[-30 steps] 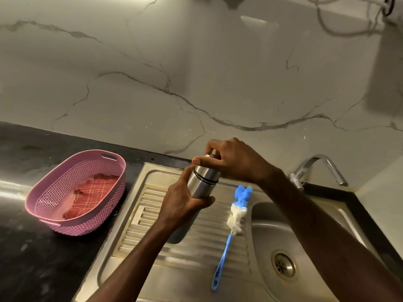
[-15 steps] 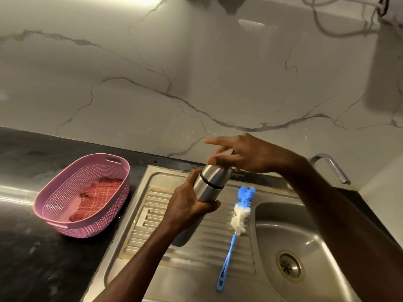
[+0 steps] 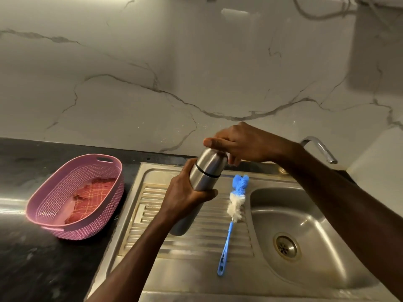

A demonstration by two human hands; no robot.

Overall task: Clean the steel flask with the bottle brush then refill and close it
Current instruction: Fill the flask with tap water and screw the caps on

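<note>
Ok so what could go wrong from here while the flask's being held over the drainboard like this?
The steel flask is tilted and held off the drainboard by the left hand alone; it could slip. The right hand grips only the cap's top, so it may slide. The bottle brush lies near the basin's edge and could be knocked in.

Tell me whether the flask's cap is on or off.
On. The cap sits atop the steel flask, seam closed; the right hand grips it, the left hand holds the body.

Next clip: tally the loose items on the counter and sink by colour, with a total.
Steel: 1, the flask, gripped by the left hand, right hand on its cap.
Blue and white: 1, the bottle brush.
Pink: 1, the basket.
Red: 1, the checked cloth.
Total: 4
</note>
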